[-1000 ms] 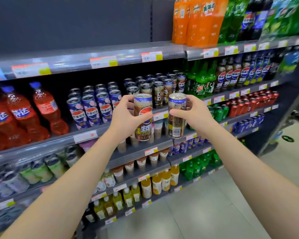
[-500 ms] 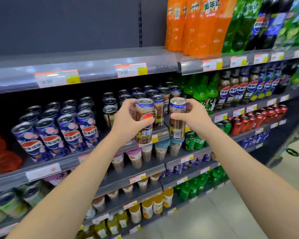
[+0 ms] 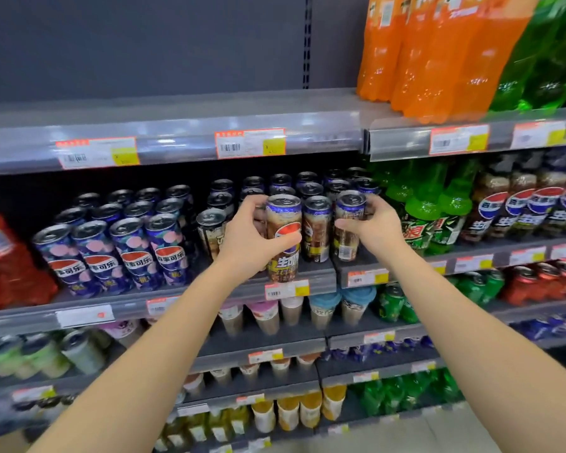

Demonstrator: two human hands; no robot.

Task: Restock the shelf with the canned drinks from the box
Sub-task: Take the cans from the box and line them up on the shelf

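My left hand (image 3: 252, 240) grips a tall brown Pepsi can (image 3: 283, 238) at the front edge of the grey shelf (image 3: 307, 277), its base about level with the shelf lip. My right hand (image 3: 374, 228) grips a second brown can (image 3: 348, 223) that stands at the shelf's front right, beside the green bottles. Between the two held cans stands a matching can (image 3: 317, 232). More cans of the same kind fill the rows behind. The box is out of view.
Blue and pink Pepsi cans (image 3: 121, 250) stand to the left, red bottles (image 3: 4, 256) further left. Green bottles (image 3: 428, 210) and dark Pepsi bottles (image 3: 520, 207) stand to the right. Orange bottles (image 3: 432, 50) sit on the upper shelf. Cups and small bottles fill the lower shelves.
Both hands have carried their cans forward to the shelf. The right can now stands at the front of the row; the left can has dropped to the shelf lip. The camera moved closer.
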